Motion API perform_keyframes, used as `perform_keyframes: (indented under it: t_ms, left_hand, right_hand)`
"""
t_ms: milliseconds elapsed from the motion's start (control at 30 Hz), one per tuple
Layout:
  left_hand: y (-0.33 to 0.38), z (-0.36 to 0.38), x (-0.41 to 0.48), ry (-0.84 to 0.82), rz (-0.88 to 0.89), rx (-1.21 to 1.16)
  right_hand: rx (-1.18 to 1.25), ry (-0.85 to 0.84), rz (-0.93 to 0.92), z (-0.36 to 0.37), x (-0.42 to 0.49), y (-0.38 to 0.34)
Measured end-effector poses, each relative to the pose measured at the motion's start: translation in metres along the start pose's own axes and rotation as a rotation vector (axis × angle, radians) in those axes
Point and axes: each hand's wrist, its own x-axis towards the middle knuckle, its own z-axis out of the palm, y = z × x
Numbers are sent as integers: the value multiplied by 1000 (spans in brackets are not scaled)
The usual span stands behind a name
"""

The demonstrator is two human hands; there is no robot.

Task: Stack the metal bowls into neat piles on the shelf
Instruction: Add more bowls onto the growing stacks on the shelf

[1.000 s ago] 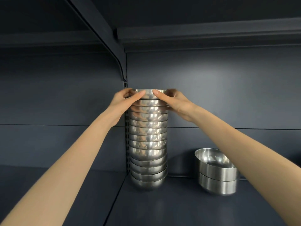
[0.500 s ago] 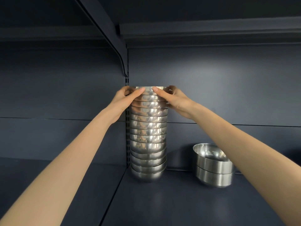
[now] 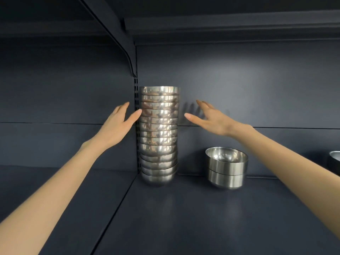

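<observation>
A tall pile of several shiny metal bowls (image 3: 159, 134) stands upright at the back of the dark shelf (image 3: 184, 218), against the slotted upright. My left hand (image 3: 118, 124) is spread just left of the pile, thumb tip at or barely touching its side. On the pile's right, my right hand (image 3: 211, 117) hovers with straight fingers, a small gap away. Neither hand holds anything. A short pile of two bowls (image 3: 227, 167) sits further right on the shelf.
Part of another metal bowl (image 3: 335, 158) shows at the right edge. The slotted upright (image 3: 136, 100) and a slanted bracket (image 3: 117, 32) stand left of the tall pile. The upper shelf (image 3: 230, 21) hangs close above. A seam divides the shelf floor.
Both hands have let go of the top bowl's rim, dropped lower and spread apart to either side of the tall pile. The pile stands by itself.
</observation>
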Motion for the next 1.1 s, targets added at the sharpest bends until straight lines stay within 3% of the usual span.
perform_keyframes:
  t_ms: [167, 267, 400, 833, 1100]
  left_hand:
    - [5, 19, -51, -64, -4, 377]
    - [11, 34, -76, -117, -16, 496]
    - [25, 52, -103, -158, -3, 594]
    - [92, 122, -150, -250, 94, 659]
    - [135, 172, -149, -322, 182, 652]
  right_hand:
    - [-237, -94, 8, 11, -55, 27]
    - [-274, -140, 32, 16, -84, 43]
    - [-286, -80, 28, 14, -118, 66]
    - [-356, -160, 188, -13, -206, 138]
    - [-407, -75, 283, -33, -253, 168]
